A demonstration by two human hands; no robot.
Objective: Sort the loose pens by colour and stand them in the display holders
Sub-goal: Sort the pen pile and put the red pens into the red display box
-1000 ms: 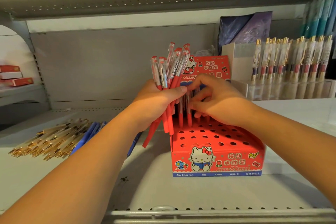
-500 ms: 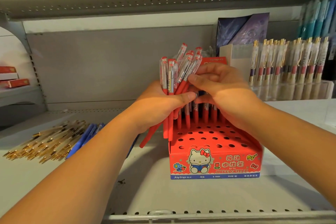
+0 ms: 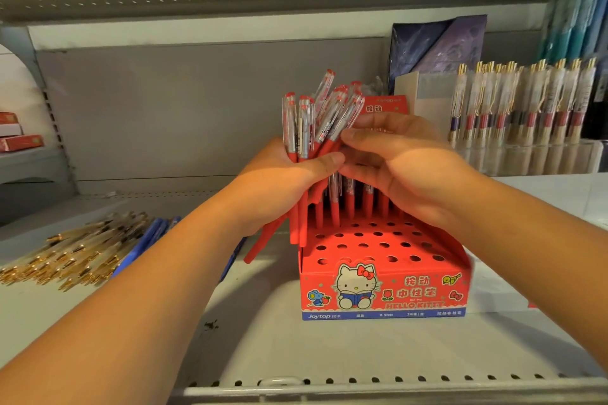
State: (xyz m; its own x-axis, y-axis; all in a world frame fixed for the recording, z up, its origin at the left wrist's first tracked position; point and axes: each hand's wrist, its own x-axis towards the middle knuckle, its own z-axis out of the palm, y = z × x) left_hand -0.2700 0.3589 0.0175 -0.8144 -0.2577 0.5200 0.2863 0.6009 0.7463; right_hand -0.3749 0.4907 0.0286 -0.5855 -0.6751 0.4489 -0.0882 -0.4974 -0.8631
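My left hand [image 3: 283, 184] grips a bunch of red pens [image 3: 309, 128] upright, their clear capped ends fanned out at the top and red barrels hanging below my fist. My right hand [image 3: 398, 168] reaches into the bunch from the right, its fingertips pinching one pen near the top. Under both hands stands the red Hello Kitty display holder [image 3: 385, 293], its top full of holes. Several red pens [image 3: 348, 204] stand in its back row, partly hidden by my right hand.
Loose gold-tipped clear pens [image 3: 75, 253] and blue pens [image 3: 144, 240] lie on the shelf at left. A clear holder with gold-clip pens [image 3: 526, 108] stands at the back right. Small red boxes [image 3: 19, 141] sit far left. The shelf's front edge [image 3: 362, 385] runs below.
My right hand rose from the holder's back row to the top of the bunch and now pinches a pen there. The left hand kept its grip with little movement.
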